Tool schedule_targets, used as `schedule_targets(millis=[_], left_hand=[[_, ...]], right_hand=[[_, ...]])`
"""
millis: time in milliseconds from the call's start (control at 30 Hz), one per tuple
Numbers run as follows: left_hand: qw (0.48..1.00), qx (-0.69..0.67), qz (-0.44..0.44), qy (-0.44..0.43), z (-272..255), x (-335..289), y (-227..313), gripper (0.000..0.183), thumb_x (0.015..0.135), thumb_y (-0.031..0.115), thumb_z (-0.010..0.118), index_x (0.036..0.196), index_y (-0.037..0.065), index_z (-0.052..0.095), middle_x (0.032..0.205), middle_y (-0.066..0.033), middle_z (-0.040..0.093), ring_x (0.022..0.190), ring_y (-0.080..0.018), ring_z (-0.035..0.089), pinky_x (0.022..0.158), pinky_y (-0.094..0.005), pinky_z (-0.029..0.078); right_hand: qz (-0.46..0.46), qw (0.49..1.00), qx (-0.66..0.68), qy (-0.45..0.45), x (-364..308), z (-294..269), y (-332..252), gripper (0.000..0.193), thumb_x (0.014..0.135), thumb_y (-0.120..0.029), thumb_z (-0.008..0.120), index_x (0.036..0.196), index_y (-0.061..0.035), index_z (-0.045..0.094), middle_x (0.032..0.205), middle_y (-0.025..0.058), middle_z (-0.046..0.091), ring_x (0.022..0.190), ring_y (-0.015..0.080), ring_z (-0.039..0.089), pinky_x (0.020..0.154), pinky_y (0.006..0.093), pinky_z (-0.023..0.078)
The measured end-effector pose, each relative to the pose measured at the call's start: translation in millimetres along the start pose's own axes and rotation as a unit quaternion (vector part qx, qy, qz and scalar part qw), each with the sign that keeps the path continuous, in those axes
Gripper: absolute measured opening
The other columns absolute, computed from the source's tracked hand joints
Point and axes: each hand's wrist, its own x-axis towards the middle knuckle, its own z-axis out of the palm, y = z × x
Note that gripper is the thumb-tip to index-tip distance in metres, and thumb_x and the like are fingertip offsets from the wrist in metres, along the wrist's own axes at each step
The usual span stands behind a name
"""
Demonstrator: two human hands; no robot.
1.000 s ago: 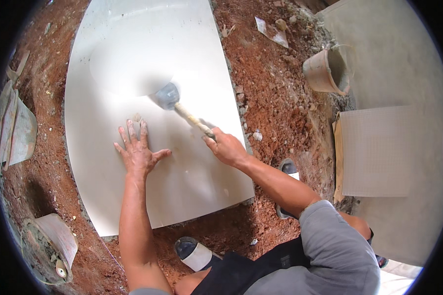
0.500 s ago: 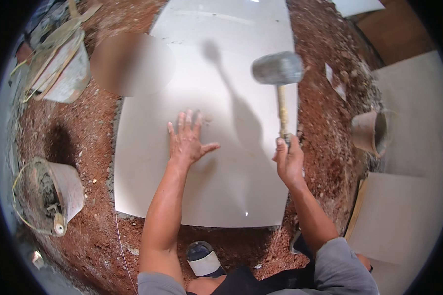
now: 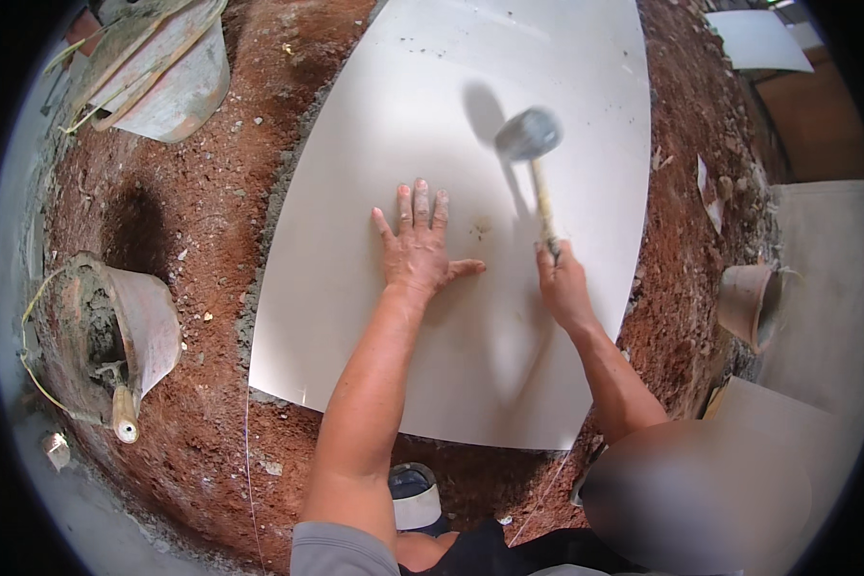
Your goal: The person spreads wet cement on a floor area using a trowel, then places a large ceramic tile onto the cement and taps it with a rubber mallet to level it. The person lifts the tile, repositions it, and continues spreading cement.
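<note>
My left hand lies flat on a large pale tile, its fingers spread and dusty. In my right hand is the handle of a rubber mallet with a dark grey head and a yellowish shaft. The mallet head is raised a little over the tile, and its shadow falls on the surface just left of it. Small dark smudges mark the tile beside my left thumb. Grey mortar shows along the tile's left edge.
Reddish soil surrounds the tile. A bucket of grey mortar with a wooden-handled tool stands at left; another bucket is farther back. A small bucket sits at right near more pale tiles. Thin strings run near the front corners.
The mallet has come down closer to the tile, its shadow now nearer to the head. My left hand stays flat on the tile. The whole view has shifted.
</note>
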Motion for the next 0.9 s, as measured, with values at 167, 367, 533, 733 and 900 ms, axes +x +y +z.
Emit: schedule_targets(millis=[167,367,533,733,900], left_hand=[[1.000,-0.027,0.015,-0.007,-1.9,0.4,-7.1,0.125,0.063,0.087,0.053,0.154,0.011,0.012,0.160,-0.0127,0.005,0.148,-0.0296,-0.001,0.115,-0.0612,0.004],[0.996,-0.046,-0.021,0.079,1.2,24.0,-37.4,0.128,0.064,0.087,0.053,0.152,0.003,0.013,0.160,-0.0137,0.007,0.148,-0.0275,0.000,0.118,-0.0537,0.002],[0.996,-0.018,-0.015,0.085,8.6,26.7,-38.3,0.130,0.063,0.090,0.047,0.152,0.003,0.011,0.159,-0.0141,0.008,0.148,-0.0283,0.000,0.117,-0.0561,0.003],[0.996,-0.021,-0.013,0.090,10.1,27.6,-39.0,0.131,0.062,0.091,0.045,0.152,0.002,0.011,0.159,-0.0145,0.007,0.148,-0.0293,0.000,0.116,-0.0584,0.003],[0.992,-0.042,-0.005,0.115,13.0,26.6,-40.0,0.131,0.060,0.091,0.046,0.151,0.001,0.015,0.159,-0.0155,0.009,0.148,-0.0300,0.001,0.116,-0.0574,0.003]], right_hand=[[-0.117,0.982,0.131,0.070,13.6,3.6,-39.2,0.028,0.102,-0.029,0.046,0.094,-0.0025,0.051,0.061,0.0051,0.052,0.052,0.0129,0.047,0.047,0.0311,0.040],[-0.074,0.995,0.000,0.062,34.7,10.4,-61.9,0.030,0.099,-0.030,0.052,0.097,-0.0003,0.050,0.063,0.0165,0.058,0.054,0.0322,0.058,0.053,0.0410,0.045],[-0.088,0.994,0.058,0.018,45.6,12.1,-60.1,0.030,0.099,-0.030,0.052,0.092,-0.0006,0.050,0.062,0.0163,0.058,0.056,0.0324,0.060,0.053,0.0429,0.044],[-0.079,0.993,0.070,0.052,50.8,21.9,-63.2,0.032,0.099,-0.032,0.051,0.092,-0.0003,0.050,0.063,0.0169,0.060,0.057,0.0361,0.060,0.055,0.0450,0.045],[-0.067,0.997,0.014,0.025,41.5,30.6,-51.3,0.034,0.098,-0.034,0.051,0.098,0.0001,0.052,0.071,0.0218,0.062,0.067,0.0402,0.062,0.063,0.0462,0.048]])
